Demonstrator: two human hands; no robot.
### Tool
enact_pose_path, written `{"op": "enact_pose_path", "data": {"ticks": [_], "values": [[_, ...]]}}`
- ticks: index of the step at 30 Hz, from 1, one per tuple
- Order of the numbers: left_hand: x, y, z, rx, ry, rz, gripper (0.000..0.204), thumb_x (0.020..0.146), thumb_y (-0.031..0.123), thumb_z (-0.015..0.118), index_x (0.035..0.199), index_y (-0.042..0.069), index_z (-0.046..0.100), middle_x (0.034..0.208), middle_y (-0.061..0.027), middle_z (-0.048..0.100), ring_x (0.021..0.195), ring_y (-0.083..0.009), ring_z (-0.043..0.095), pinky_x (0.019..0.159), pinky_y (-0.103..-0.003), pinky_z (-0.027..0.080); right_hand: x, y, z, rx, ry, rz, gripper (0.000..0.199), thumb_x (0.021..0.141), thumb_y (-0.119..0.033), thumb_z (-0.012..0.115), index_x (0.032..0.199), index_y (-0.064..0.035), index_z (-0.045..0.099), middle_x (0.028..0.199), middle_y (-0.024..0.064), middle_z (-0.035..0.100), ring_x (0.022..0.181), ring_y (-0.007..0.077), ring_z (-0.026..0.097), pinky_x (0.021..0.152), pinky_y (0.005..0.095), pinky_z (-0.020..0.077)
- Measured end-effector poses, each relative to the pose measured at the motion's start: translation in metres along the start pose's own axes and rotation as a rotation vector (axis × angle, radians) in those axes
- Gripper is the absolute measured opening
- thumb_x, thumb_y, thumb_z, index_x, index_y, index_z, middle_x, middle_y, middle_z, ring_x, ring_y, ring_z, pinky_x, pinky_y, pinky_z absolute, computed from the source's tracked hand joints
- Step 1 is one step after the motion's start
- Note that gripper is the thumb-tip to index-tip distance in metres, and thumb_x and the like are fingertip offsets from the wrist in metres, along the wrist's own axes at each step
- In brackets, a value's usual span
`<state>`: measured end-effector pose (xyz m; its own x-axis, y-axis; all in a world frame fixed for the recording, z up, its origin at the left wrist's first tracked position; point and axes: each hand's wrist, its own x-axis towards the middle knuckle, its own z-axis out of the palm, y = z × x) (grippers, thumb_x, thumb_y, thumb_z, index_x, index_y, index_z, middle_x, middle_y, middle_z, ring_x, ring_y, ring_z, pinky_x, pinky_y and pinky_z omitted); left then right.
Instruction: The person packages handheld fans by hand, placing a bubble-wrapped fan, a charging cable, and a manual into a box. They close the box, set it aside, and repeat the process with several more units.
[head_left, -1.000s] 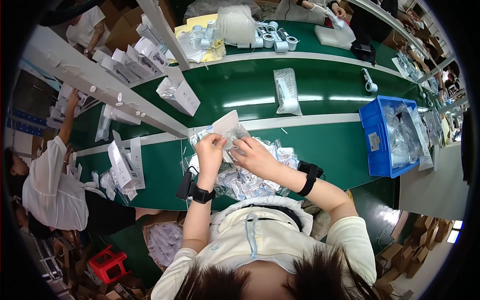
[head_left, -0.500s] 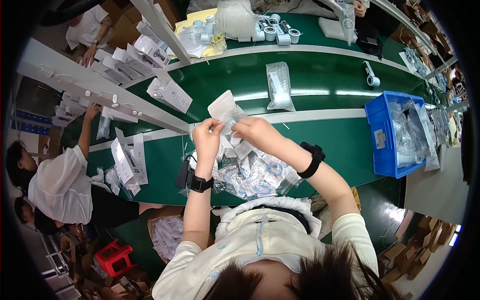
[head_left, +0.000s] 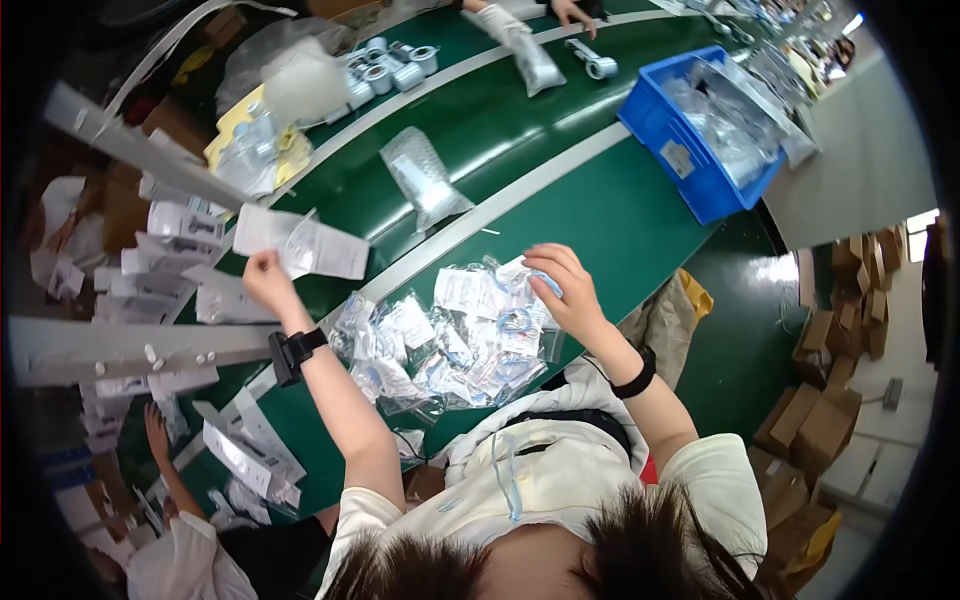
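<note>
Beyond and left of the heap of packets (head_left: 450,345), one white box (head_left: 340,252) already has a clear bag (head_left: 300,245) by its mouth; many packets are left on the counter (head_left: 600,210). The right hand's (head_left: 568,292) grip is wide, seemingly empty, at the heap's right edge; whether the left hand's (head_left: 270,285) grip, near the box, holds anything, I cannot tell; the box's inside is hidden

Bagged parts (head_left: 440,365), cardboard cartons (head_left: 815,405) and what seems a green conveyor (head_left: 500,140) show a packing workshop.
</note>
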<state>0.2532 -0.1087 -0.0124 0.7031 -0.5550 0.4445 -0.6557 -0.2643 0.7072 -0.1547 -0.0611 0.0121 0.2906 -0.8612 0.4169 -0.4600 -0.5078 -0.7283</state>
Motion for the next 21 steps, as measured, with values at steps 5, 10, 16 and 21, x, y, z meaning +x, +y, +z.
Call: {"op": "enact_pose_path", "data": {"ticks": [5,10,16,21], "values": [[0.021,-0.042,0.01,0.086,0.061,-0.009,0.015,0.068,0.012,0.068,0.07,-0.001,0.061,0.062,-0.0123,0.06,0.055,-0.0231,0.055,0.057,-0.035,0.043,-0.089,0.036,-0.087,-0.129,0.091,0.359,0.014,0.076,-0.005,0.057,0.09,-0.0005,0.058,0.097,0.0108,0.058,0.093,0.0261,0.053,0.079,0.0329,0.042],[-0.015,-0.012,-0.008,0.215,0.101,-0.039,0.037,0.068,0.01,0.068,0.1,0.001,0.052,0.11,-0.0177,0.05,0.095,-0.0309,0.051,0.08,-0.04,0.04,-0.08,0.068,-0.18,-0.311,0.358,0.353,0.018,0.075,-0.003,0.057,0.093,-0.0006,0.059,0.097,0.0102,0.058,0.091,0.022,0.055,0.079,0.0291,0.0425],[-0.102,0.27,-0.016,-0.472,0.302,0.197,0.023,0.08,0.002,0.053,0.103,-0.001,0.048,0.117,-0.0167,0.046,0.107,-0.0263,0.046,0.089,-0.035,0.04,0.017,0.191,-0.317,-0.51,0.536,0.634,0.035,0.072,-0.016,0.063,0.104,-0.0017,0.056,0.098,0.0182,0.057,0.086,0.0307,0.058,0.072,0.0333,0.0473],[-0.103,0.446,0.081,-1.105,0.054,0.253,0.017,0.081,-0.004,0.045,0.097,-0.007,0.048,0.107,-0.0183,0.052,0.101,-0.0255,0.051,0.084,-0.033,0.047,0.063,0.36,-0.371,-0.737,0.093,1.252,0.087,0.061,-0.032,0.072,0.131,-0.0053,0.028,0.104,0.027,0.052,0.092,0.0353,0.055,0.083,0.0369,0.0436]]}}
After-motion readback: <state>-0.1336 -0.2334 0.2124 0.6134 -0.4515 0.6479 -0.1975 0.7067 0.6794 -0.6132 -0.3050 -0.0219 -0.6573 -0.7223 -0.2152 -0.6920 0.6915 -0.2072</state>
